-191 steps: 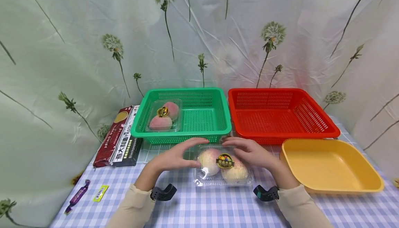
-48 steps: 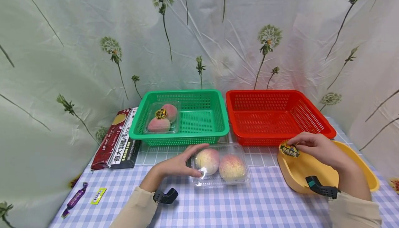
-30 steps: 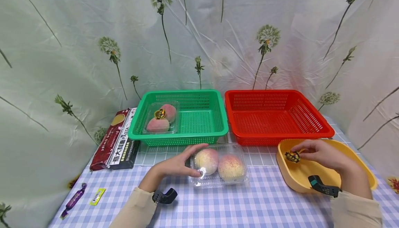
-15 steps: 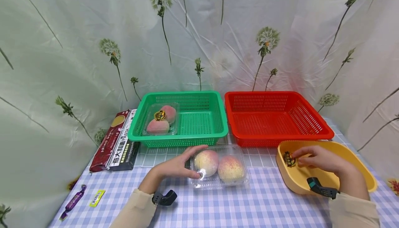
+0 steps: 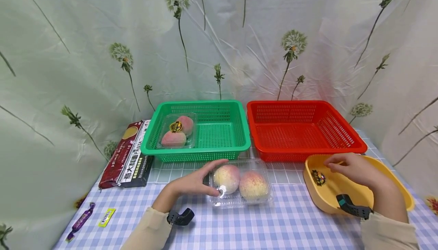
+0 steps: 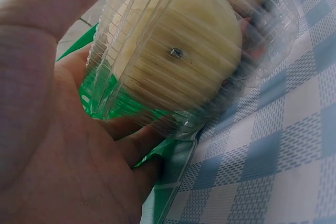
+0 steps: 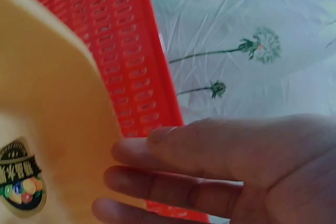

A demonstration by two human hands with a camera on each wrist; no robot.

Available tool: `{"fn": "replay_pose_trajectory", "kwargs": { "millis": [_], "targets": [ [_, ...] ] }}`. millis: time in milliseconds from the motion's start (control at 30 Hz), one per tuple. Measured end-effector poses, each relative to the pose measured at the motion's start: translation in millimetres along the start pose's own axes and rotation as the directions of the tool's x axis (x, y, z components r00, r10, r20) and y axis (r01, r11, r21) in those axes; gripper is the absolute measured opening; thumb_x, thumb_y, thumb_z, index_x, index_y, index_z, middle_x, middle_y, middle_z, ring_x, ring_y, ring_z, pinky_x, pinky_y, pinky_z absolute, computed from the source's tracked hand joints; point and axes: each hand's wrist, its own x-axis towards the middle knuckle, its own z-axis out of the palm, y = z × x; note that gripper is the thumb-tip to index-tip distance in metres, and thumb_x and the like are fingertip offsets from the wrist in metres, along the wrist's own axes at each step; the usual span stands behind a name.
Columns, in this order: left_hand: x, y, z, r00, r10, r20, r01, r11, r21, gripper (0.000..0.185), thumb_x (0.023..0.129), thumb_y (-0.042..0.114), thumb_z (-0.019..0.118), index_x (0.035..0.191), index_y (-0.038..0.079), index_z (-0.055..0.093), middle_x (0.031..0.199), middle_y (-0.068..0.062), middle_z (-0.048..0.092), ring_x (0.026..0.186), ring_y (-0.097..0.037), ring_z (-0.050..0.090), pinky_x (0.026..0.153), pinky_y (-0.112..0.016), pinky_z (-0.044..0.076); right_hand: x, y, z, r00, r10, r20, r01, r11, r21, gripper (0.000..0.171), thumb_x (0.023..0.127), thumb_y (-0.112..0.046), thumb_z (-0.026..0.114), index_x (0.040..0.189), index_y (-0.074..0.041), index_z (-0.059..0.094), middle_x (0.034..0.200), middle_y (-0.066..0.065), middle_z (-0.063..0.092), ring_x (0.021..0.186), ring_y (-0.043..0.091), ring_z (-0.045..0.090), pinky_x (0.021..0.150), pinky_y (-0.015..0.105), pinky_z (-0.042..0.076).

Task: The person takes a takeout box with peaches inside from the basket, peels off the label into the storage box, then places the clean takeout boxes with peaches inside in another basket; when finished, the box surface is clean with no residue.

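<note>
A clear plastic clamshell box point(image 5: 239, 202) with two peaches point(image 5: 254, 186) stands on the checked cloth at the middle. My left hand point(image 5: 195, 183) grips its left end, thumb in front and fingers behind; in the left wrist view the fingers curl along the plastic. My right hand point(image 5: 356, 170) is over the yellow basin point(image 5: 393, 198) and holds nothing. In the right wrist view its fingers point(image 7: 173, 187) are loosely extended. A black and gold fruit label point(image 5: 318, 178) sticks to or leans on the basin's inner left side, apart from the fingertips.
Behind stand a green basket point(image 5: 219, 128) holding another labelled peach box point(image 5: 176, 130), and a red basket point(image 5: 291, 132). Pasta packs point(image 5: 126, 155) lie at the left, with a purple candy point(image 5: 80, 221) and a yellow candy point(image 5: 107, 217) nearer.
My right hand carried the label from the peach box to the yellow basin, let it go there and drew slightly back. My left hand has stayed at the box.
</note>
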Motion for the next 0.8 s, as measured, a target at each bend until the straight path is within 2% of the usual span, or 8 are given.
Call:
{"fn": "replay_pose_trajectory", "kwargs": {
  "millis": [167,300,567,700,800],
  "targets": [
    [0.4,-1.2,-0.1,1.000,0.007,0.013,-0.006,1.000,-0.028,0.094,0.083,0.031,0.080,0.158,0.035,0.022,0.165,0.002,0.023,0.149,-0.026,0.028,0.117,-0.052,0.028,0.4,-14.8,0.8,0.997,-0.019,-0.076,0.019,1.000,-0.007,0.026,0.098,-0.021,0.063,0.116,-0.004,0.070,0.108,0.010,0.073,0.089,0.014,0.065,0.072,0.022,0.052],
    [0.0,-1.5,-0.6,0.999,0.021,0.024,-0.020,0.999,-0.031,0.097,0.084,0.035,0.079,0.159,0.032,0.019,0.166,0.003,0.021,0.151,-0.025,0.024,0.119,-0.054,0.025,2.9,-25.5,2.4,0.992,-0.020,-0.124,0.021,1.000,0.005,0.024,0.099,-0.023,0.061,0.115,-0.006,0.070,0.105,0.009,0.073,0.089,0.017,0.066,0.071,0.023,0.052],
    [-0.7,-0.3,-1.5,0.999,0.030,0.023,-0.029,0.999,-0.019,0.096,0.085,0.033,0.078,0.159,0.037,0.018,0.167,0.004,0.017,0.154,-0.024,0.019,0.121,-0.057,0.019,10.7,-40.2,3.3,0.984,-0.021,-0.175,0.028,0.999,0.034,0.022,0.100,-0.022,0.059,0.114,-0.010,0.070,0.100,0.008,0.072,0.089,0.022,0.063,0.072,0.022,0.052],
    [-0.7,0.1,-1.4,1.000,0.025,0.017,-0.025,1.000,-0.013,0.095,0.085,0.034,0.078,0.159,0.035,0.019,0.167,0.003,0.020,0.153,-0.023,0.021,0.121,-0.055,0.020,13.1,-38.5,3.2,0.971,-0.008,-0.239,0.022,0.998,0.055,0.024,0.101,-0.024,0.058,0.115,-0.009,0.070,0.102,0.012,0.072,0.087,0.014,0.062,0.071,0.019,0.052],
    [-0.6,1.5,-0.3,1.000,0.007,0.003,-0.007,1.000,-0.013,0.091,0.087,0.035,0.076,0.159,0.035,0.021,0.165,0.003,0.024,0.151,-0.022,0.026,0.121,-0.052,0.023,15.1,-34.7,3.1,0.950,0.017,-0.313,0.009,0.997,0.081,0.027,0.102,-0.026,0.057,0.117,-0.008,0.069,0.110,0.016,0.071,0.088,0.008,0.059,0.069,0.016,0.050]
  ]
}}
